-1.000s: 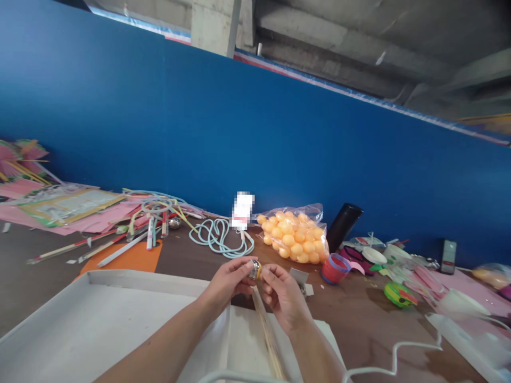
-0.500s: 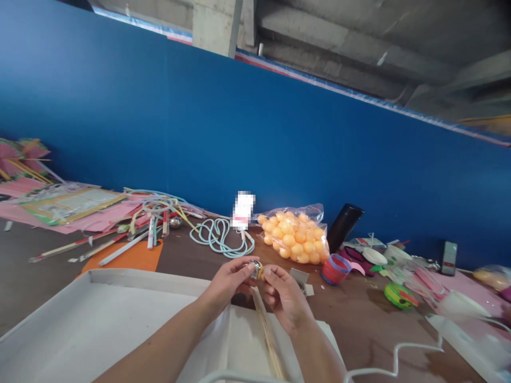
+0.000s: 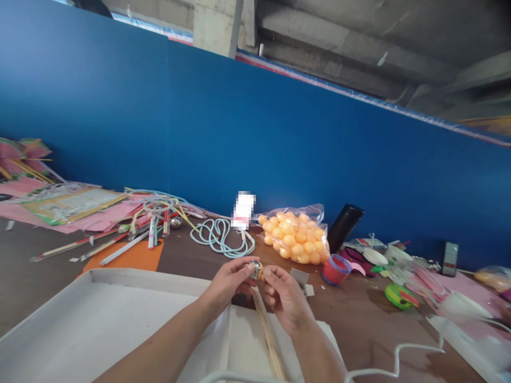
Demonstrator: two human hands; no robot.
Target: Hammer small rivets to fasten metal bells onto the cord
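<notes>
Both my hands meet over the brown table, just past the white tray (image 3: 120,276). My left hand (image 3: 229,282) pinches a small silver and orange round object (image 3: 255,270) with thumb and fingers. My right hand (image 3: 285,298) pinches the same object from the other side. Thin wooden sticks (image 3: 267,335) run from under my right hand toward me. What the small object is cannot be made out.
A clear bag of orange balls (image 3: 293,236) lies behind my hands, with a coiled pale blue cord (image 3: 221,236) to its left. A red tape roll (image 3: 335,268), a black cylinder (image 3: 344,226) and a green disc (image 3: 397,294) sit right. Sticks and pink sheets (image 3: 59,205) clutter the left.
</notes>
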